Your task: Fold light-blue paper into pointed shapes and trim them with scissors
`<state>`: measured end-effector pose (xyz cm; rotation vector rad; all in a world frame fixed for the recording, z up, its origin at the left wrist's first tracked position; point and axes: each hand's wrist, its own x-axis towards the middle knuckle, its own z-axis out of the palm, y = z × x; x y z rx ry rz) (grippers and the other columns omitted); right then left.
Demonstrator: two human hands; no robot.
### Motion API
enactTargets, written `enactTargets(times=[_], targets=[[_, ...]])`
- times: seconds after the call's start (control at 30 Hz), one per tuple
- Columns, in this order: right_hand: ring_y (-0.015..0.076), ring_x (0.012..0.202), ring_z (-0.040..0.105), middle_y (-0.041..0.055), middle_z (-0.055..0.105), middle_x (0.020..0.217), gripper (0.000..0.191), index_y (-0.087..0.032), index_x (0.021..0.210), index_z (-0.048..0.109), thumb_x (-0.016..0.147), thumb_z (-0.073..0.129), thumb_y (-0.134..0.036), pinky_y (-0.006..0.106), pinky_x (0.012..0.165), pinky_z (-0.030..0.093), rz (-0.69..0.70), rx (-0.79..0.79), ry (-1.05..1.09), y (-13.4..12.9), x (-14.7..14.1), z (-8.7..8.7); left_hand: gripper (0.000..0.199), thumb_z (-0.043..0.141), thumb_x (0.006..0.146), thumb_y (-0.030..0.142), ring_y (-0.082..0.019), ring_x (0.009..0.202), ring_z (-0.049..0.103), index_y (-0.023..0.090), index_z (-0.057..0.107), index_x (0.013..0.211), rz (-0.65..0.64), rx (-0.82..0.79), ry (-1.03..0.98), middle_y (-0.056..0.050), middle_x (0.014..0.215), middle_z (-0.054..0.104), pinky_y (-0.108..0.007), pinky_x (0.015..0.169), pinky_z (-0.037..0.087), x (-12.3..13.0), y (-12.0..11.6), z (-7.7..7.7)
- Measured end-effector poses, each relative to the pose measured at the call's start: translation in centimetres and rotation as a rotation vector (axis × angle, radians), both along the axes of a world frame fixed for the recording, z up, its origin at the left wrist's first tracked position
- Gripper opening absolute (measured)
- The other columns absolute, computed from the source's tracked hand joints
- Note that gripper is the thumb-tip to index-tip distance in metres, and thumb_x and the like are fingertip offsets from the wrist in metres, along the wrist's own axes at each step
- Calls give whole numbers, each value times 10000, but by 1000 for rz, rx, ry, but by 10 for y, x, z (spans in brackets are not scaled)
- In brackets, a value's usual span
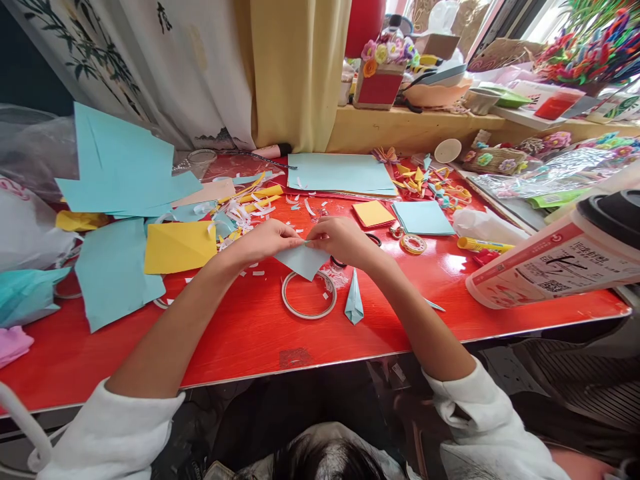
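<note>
A small light-blue sheet of paper (303,261) hangs between my hands above the red table, one corner pointing toward me. My left hand (267,239) pinches its upper left edge, and my right hand (340,239) pinches it just to the right, the fingertips almost meeting. Right below the paper lies a roll of tape (285,301), flat on the table. A folded blue paper cone (355,303) rests to its right, under my right forearm. Black-handled scissors (373,239) are partly hidden behind my right hand.
Blue sheets (340,175) and a yellow paper stack (373,214) lie behind my hands. Larger blue sheets (117,267) and a yellow sheet (181,248) cover the left side, with paper scraps around. A tall lidded cup (555,257) stands at the right.
</note>
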<state>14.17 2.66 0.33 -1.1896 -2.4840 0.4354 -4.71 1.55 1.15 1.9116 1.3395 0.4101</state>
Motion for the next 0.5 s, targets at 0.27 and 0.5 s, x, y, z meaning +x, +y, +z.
enactTargets(times=[0.27,0.5], targets=[[157,746,526,77,633,894,203,-147,872,687,861,484,-154,264,624,297,-10,63,-98,-5,-3,-1,321,584,709,415,-164,720,569,146,721,818,-6,44,-15,-32,788,690,-258,656,402,0,0,-4],[165,782,528,92,605,971,211,-137,934,657,905,453,-186,268,657,302,10,165,-105,-6,-4,-1,334,579,705,451,-135,640,494,147,711,745,56,64,14,-20,686,633,-251,590,348,-4,3,-5]])
